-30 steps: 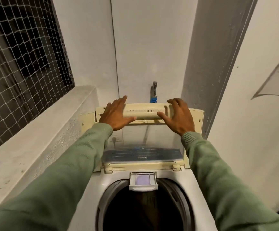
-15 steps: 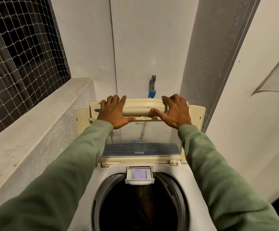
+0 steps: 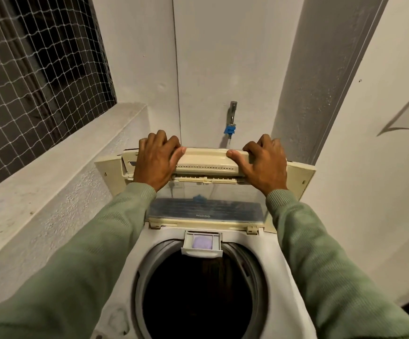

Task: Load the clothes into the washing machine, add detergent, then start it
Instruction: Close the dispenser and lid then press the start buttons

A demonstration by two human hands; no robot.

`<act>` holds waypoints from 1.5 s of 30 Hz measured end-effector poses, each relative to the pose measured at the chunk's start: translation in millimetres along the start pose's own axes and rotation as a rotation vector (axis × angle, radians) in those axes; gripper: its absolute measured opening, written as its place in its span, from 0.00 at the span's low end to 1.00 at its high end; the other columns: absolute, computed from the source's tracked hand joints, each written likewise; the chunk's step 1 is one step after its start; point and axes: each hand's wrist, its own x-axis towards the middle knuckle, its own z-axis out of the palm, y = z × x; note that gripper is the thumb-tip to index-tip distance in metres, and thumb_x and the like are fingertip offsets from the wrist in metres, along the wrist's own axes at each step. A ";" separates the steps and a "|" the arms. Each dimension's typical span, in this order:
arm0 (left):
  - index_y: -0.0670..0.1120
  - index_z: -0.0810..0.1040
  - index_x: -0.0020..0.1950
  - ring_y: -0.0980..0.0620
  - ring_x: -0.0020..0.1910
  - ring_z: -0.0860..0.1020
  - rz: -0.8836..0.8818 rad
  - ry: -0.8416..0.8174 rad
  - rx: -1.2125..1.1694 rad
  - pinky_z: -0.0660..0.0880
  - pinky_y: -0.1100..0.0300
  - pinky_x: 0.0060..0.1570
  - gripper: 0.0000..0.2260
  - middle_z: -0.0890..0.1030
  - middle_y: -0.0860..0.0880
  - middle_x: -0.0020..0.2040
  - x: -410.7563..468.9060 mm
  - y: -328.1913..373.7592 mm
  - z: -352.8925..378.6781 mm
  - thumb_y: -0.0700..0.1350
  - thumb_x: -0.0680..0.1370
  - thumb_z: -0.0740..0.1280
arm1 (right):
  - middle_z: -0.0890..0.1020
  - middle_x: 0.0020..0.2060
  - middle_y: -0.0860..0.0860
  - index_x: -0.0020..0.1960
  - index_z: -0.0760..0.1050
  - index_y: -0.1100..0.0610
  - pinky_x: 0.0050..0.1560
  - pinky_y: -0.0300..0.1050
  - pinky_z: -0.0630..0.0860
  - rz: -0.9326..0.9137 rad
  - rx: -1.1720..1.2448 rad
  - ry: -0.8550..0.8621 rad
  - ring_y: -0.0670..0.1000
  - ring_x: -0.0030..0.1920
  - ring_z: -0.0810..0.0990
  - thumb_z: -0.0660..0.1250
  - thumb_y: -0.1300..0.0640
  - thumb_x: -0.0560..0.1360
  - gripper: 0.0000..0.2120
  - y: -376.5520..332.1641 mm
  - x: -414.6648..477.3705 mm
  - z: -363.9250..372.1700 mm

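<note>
Both the left hand [image 3: 155, 160] and right hand [image 3: 265, 163] grip the top edge of the raised washing machine lid [image 3: 208, 162], fingers curled over, above the open drum [image 3: 198, 297] and detergent drawer [image 3: 202, 243].

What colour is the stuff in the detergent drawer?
Pale lilac, sitting in the white detergent drawer at the drum's back rim; only the head view shows it.

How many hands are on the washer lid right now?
2. The left hand grips the left end of the raised lid's top edge; the right hand grips the right end.
</note>
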 end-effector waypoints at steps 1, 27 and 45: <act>0.44 0.76 0.51 0.44 0.48 0.71 0.000 0.000 -0.010 0.64 0.51 0.53 0.11 0.72 0.45 0.47 -4.4 0.1 -0.8 0.51 0.82 0.60 | 0.76 0.45 0.53 0.48 0.81 0.54 0.43 0.46 0.69 -0.010 0.004 -0.006 0.50 0.45 0.68 0.60 0.30 0.72 0.28 1.4 -2.9 -1.9; 0.55 0.81 0.56 0.47 0.54 0.76 0.011 -0.396 -0.164 0.66 0.53 0.54 0.26 0.82 0.49 0.53 -169.4 2.5 -64.6 0.71 0.73 0.56 | 0.84 0.51 0.49 0.64 0.77 0.46 0.51 0.49 0.65 -0.095 0.054 -0.340 0.56 0.51 0.76 0.59 0.32 0.74 0.26 -23.4 -183.1 -75.4; 0.46 0.78 0.52 0.45 0.67 0.65 -0.174 -0.806 -0.221 0.55 0.50 0.68 0.18 0.73 0.45 0.61 -326.9 30.6 -33.3 0.60 0.76 0.65 | 0.63 0.73 0.51 0.67 0.68 0.47 0.65 0.66 0.62 -0.171 -0.257 -0.879 0.57 0.71 0.63 0.25 0.25 0.65 0.49 -16.5 -334.3 -36.4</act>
